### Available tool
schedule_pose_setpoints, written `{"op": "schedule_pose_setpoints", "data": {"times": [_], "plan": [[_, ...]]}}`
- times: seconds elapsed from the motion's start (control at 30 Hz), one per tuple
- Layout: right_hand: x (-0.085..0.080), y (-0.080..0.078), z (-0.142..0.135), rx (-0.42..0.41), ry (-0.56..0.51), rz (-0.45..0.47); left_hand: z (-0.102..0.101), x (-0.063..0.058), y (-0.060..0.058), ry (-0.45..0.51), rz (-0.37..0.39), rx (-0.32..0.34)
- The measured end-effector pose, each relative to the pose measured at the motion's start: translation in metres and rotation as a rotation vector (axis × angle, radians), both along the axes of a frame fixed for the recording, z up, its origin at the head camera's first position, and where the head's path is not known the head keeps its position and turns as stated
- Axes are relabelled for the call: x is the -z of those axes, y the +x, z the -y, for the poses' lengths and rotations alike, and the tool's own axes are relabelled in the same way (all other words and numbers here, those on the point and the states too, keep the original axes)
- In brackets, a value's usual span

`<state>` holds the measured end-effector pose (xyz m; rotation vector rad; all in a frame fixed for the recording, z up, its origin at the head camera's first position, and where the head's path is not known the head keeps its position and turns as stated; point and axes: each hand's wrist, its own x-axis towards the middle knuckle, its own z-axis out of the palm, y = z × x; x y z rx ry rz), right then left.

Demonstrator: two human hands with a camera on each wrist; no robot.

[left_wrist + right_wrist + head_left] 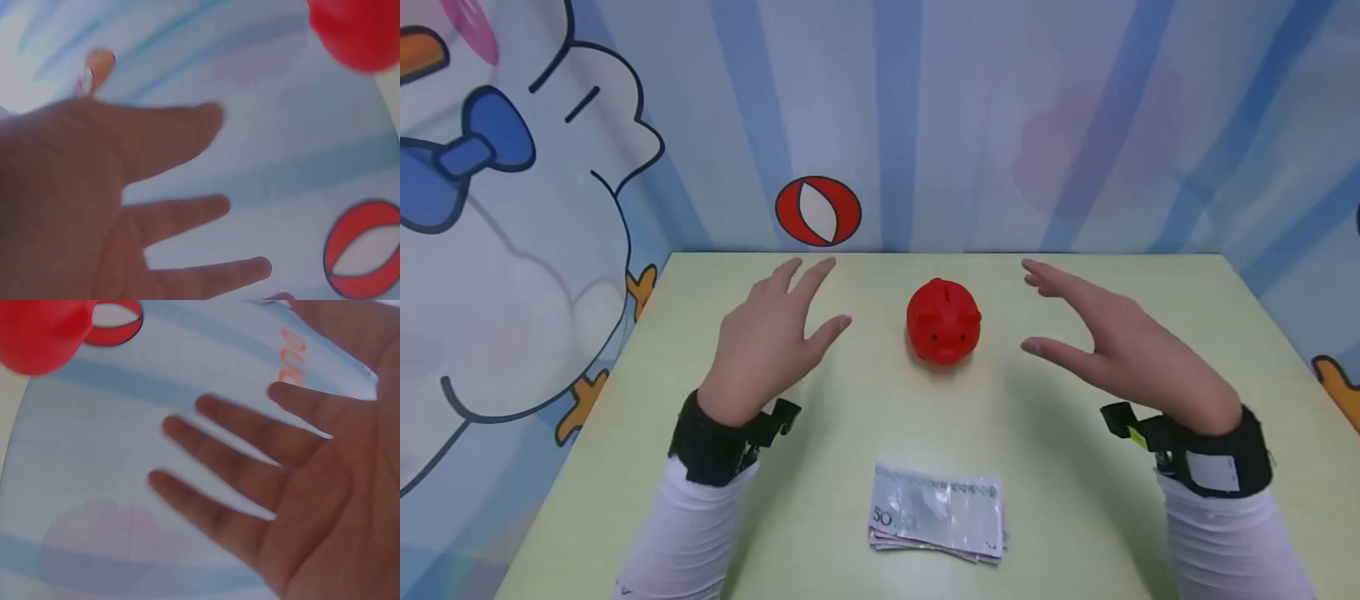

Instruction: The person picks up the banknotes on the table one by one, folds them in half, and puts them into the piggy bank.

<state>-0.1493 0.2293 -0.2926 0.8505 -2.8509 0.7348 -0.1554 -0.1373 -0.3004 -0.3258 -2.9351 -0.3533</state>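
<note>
A red piggy bank (943, 323) with a slot on its back stands on the table, its face toward me. My left hand (772, 337) hovers to its left, fingers spread and holding nothing. On the other side my right hand (1120, 346) is raised, thumb apart from its extended fingers, also holding nothing. Neither hand touches the piggy bank. Nearer to me lies a stack of banknotes (936, 510), the top one marked 50. Both wrist views show part of the red piggy bank (362, 31) beyond the spread fingers.
The pale yellow table (820, 517) ends at a blue-and-white striped wall (955, 125) at the back. That wall carries a printed red-and-white ball (850, 208). A cartoon figure (535, 317) covers the left wall. Black straps with small cameras circle both wrists.
</note>
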Motion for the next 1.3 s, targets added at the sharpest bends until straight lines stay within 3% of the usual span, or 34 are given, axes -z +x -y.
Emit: {"op": "schedule_pose_setpoints", "data": {"times": [0.13,0.23,0.33,0.5,0.73,0.9,1.17,1.3], "plan": [[0.000,0.020,0.015,-0.078,-0.113,-0.239,-0.016,-0.002,0.033,0.051,-0.066,0.045],[0.009,0.034,0.023,-0.112,-0.161,-0.334,-0.024,0.003,0.053,0.055,-0.066,0.094],[0.026,0.045,0.030,-0.130,-0.176,-0.343,-0.028,0.012,0.069,0.015,-0.028,0.122],[0.061,0.061,0.041,-0.142,-0.148,-0.255,-0.037,0.027,0.085,-0.101,0.092,0.159],[0.090,0.068,0.051,-0.150,-0.061,-0.147,-0.044,0.046,0.092,-0.137,0.122,0.226],[0.098,0.069,0.055,-0.155,0.012,-0.089,-0.044,0.062,0.095,-0.137,0.158,0.271],[0.109,0.066,0.060,-0.157,0.171,0.117,-0.049,0.079,0.090,-0.121,0.233,0.298],[0.114,0.065,0.061,-0.161,0.209,0.176,-0.053,0.091,0.088,-0.148,0.256,0.314]]}}
